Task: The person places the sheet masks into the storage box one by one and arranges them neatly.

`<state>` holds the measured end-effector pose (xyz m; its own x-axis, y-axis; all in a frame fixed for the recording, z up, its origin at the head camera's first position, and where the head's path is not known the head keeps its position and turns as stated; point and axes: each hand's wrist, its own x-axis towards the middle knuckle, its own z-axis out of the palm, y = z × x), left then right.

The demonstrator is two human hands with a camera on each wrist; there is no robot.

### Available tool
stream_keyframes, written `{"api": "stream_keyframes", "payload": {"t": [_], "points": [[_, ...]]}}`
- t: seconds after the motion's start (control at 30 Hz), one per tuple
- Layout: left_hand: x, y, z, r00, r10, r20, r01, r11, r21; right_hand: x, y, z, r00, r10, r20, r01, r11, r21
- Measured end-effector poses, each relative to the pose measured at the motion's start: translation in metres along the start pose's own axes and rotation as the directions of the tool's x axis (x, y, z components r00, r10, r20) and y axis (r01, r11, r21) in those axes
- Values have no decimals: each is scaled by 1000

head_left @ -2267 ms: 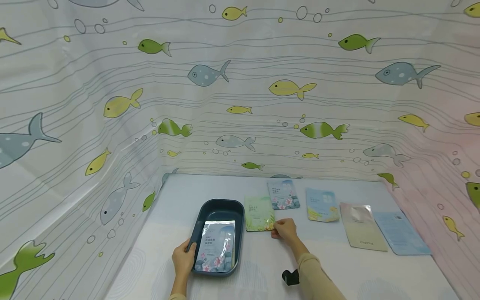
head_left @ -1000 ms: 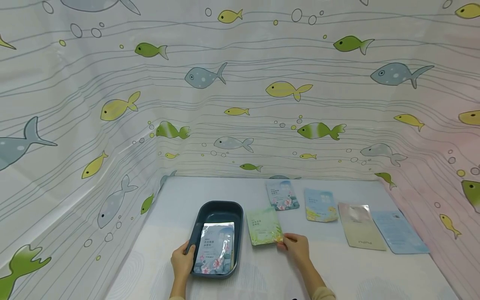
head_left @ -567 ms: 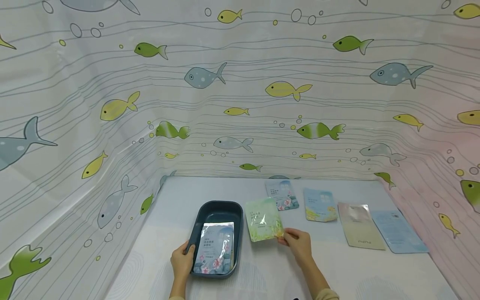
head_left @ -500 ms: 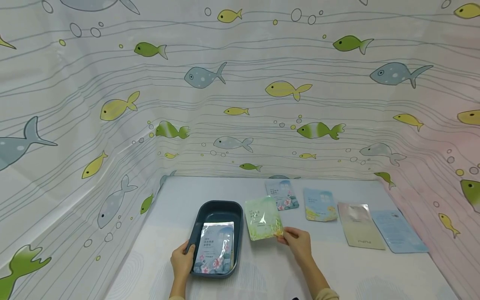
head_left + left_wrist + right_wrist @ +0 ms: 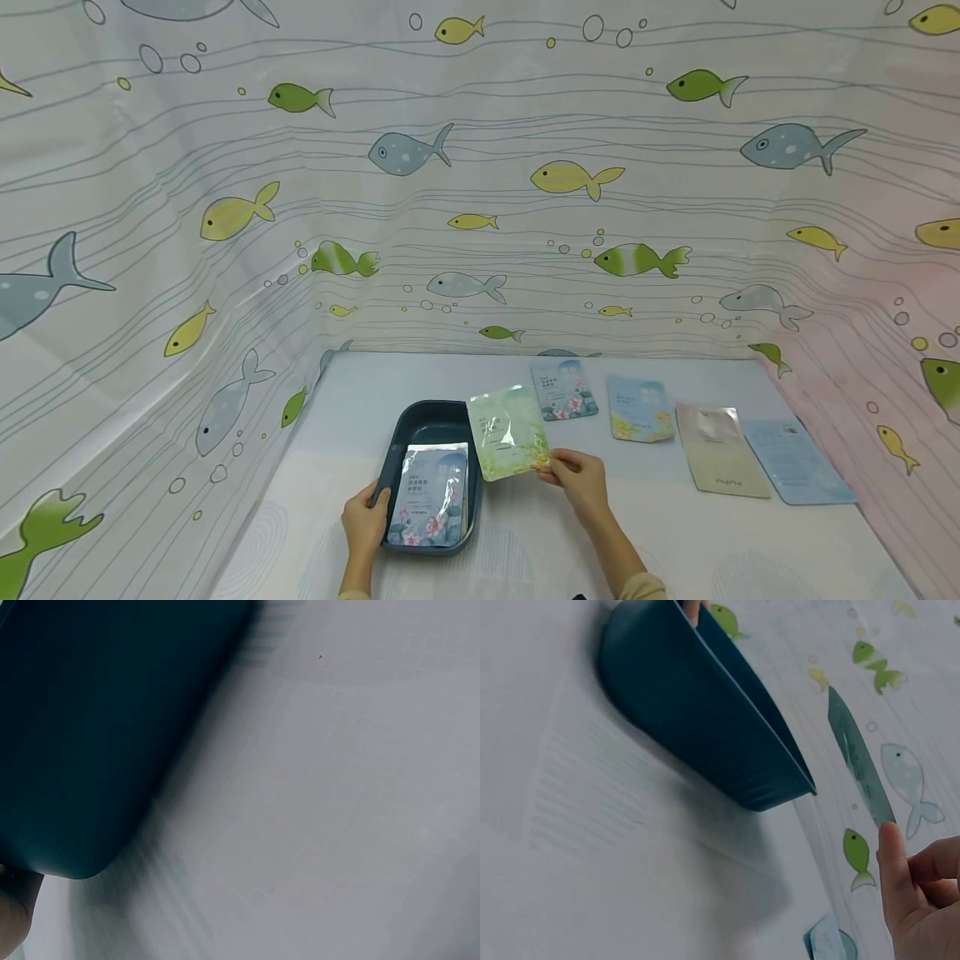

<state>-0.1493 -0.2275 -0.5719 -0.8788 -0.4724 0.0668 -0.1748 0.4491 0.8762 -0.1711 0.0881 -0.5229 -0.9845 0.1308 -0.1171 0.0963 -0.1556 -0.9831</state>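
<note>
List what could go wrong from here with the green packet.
The right hand pinches the green packet by one lower corner, so it could swing or slip. If lowered further left, it might catch on the tray or slide off the glossy flowered packet lying inside.

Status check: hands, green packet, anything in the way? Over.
Left hand grips tray. Right hand pinches green packet, held aloft near tray. Nothing visible between; floral packet lies inside tray.
</note>
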Motion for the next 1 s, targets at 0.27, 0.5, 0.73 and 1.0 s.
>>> {"api": "stream_keyframes", "payload": {"t": [0.27, 0.5, 0.73, 1.0], "points": [[0, 2, 0, 1000, -1, -2, 1, 1000, -5, -5, 4, 15, 999, -15, 52, 15, 1000, -1], [1, 0, 0, 1000, 4, -8, -4, 1000, 7, -11, 7, 28, 994, -26, 104, 25, 1000, 4], [1, -1, 0, 1000, 1, -10, -1, 1000, 15, -15, 11, 39, 987, -26, 156, 26, 1000, 6], [1, -2, 0, 1000, 7, -25, -7, 1000, 21, -17, 18, 52, 984, -1, 175, 3, 1000, -11]]}}
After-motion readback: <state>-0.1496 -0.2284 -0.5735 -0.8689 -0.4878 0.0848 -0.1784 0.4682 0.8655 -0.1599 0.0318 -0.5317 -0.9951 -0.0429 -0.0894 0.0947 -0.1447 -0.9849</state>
